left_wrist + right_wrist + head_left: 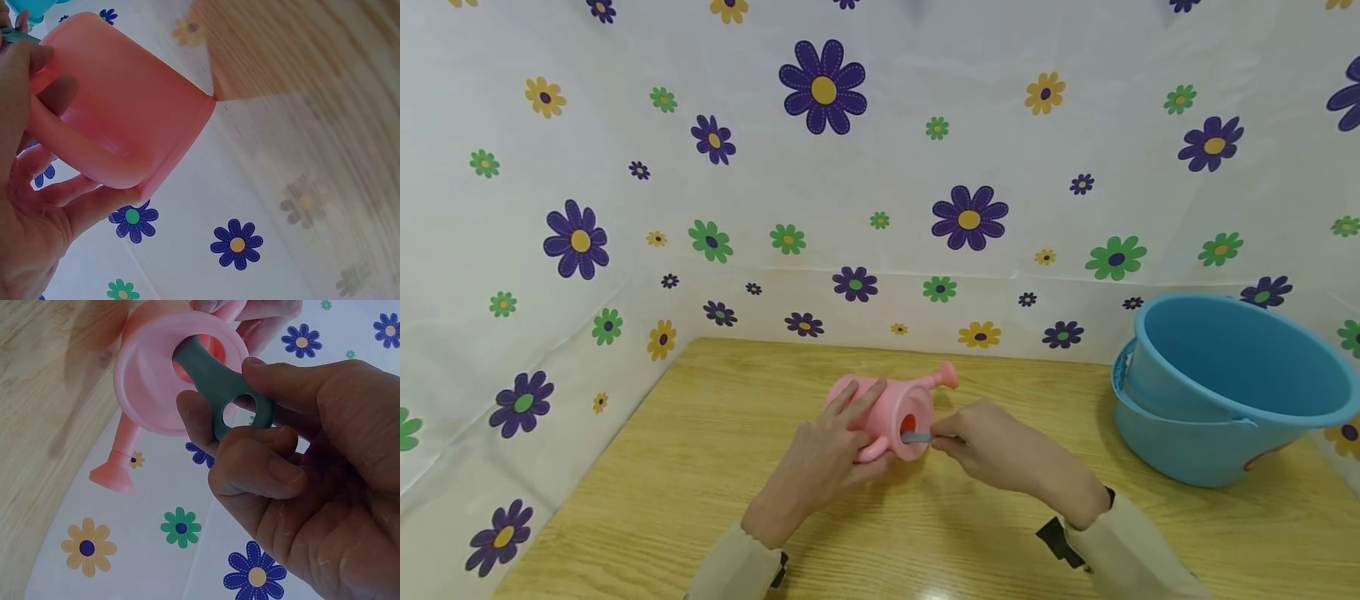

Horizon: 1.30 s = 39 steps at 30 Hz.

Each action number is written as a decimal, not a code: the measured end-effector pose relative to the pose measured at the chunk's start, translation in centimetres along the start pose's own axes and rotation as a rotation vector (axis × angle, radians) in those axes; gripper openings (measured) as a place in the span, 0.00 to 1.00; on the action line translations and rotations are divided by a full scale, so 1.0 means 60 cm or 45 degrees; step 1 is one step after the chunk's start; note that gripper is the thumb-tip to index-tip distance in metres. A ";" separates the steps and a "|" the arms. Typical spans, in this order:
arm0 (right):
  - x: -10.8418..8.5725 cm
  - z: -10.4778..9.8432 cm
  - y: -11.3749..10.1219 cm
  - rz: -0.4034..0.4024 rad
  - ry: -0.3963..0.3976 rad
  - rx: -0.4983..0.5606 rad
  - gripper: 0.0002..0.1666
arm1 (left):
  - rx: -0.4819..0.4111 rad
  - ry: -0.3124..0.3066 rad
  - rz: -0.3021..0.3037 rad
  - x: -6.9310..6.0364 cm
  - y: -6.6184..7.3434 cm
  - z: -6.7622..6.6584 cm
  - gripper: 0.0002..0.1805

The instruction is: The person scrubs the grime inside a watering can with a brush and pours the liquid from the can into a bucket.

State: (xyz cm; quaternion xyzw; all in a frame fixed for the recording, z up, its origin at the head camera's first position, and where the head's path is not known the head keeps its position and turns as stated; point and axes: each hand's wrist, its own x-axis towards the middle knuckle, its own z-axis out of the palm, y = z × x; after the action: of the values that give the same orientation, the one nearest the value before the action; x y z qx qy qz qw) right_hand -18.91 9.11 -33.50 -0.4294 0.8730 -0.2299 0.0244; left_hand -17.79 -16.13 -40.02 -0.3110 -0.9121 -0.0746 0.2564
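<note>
The pink watering can point(895, 408) is tipped sideways on or just above the bench point(700, 483), the left grip point(820, 458) clamped round its body. The right grip point(992, 442) pinches a blue-green ringed handle point(219, 384), its far end inside the can's opening point(909, 422). Right: blue bucket point(1195, 446).

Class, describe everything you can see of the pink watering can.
The pink watering can looks like smooth plastic. It has a roughly cylindrical body, a curved loop handle, a spout flaring into a wide tip, and a rounded opening with orange-red showing inside. It is tipped sideways; whether it rests on the table is unclear. Its open end faces the right hand, whose teal tool reaches into the opening. The left hand holds the body.
</note>
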 end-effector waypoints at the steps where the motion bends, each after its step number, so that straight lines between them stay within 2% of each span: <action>1: 0.000 -0.001 0.001 -0.001 -0.002 0.001 0.08 | 0.001 -0.004 0.000 0.000 0.000 -0.001 0.23; 12: 0.011 0.015 0.024 -0.034 0.039 0.127 0.08 | -0.009 -0.031 0.000 0.000 -0.003 -0.004 0.23; 17: 0.020 0.026 0.028 -0.007 0.064 0.174 0.07 | 0.023 -0.023 0.014 0.001 -0.002 -0.003 0.23; 20: 0.024 0.032 0.027 0.065 0.066 0.244 0.08 | 0.037 -0.013 0.018 0.002 -0.002 -0.002 0.24; 24: 0.028 0.039 0.023 0.279 0.049 0.458 0.11 | 0.043 -0.013 0.017 0.001 -0.003 -0.002 0.24; 27: 0.029 0.042 0.022 0.468 0.035 0.685 0.15 | 0.045 -0.014 0.011 0.002 -0.003 -0.003 0.24; 30: 0.028 0.042 0.025 0.601 0.016 0.928 0.17 | 0.045 -0.012 0.009 0.001 -0.003 -0.004 0.24; 34: 0.022 0.039 0.036 0.650 -0.041 1.172 0.17 | 0.032 -0.002 -0.003 -0.001 -0.004 -0.003 0.23; 39: 0.011 0.033 0.052 0.652 -0.102 1.334 0.15 | -0.007 0.016 -0.014 -0.005 -0.007 -0.003 0.23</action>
State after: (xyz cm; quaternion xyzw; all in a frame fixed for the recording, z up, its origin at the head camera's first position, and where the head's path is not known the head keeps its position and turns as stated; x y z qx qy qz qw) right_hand -21.12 9.48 -36.50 -0.1438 0.7173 -0.6013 0.3213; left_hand -17.77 -16.65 -40.03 -0.3063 -0.9120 -0.0803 0.2609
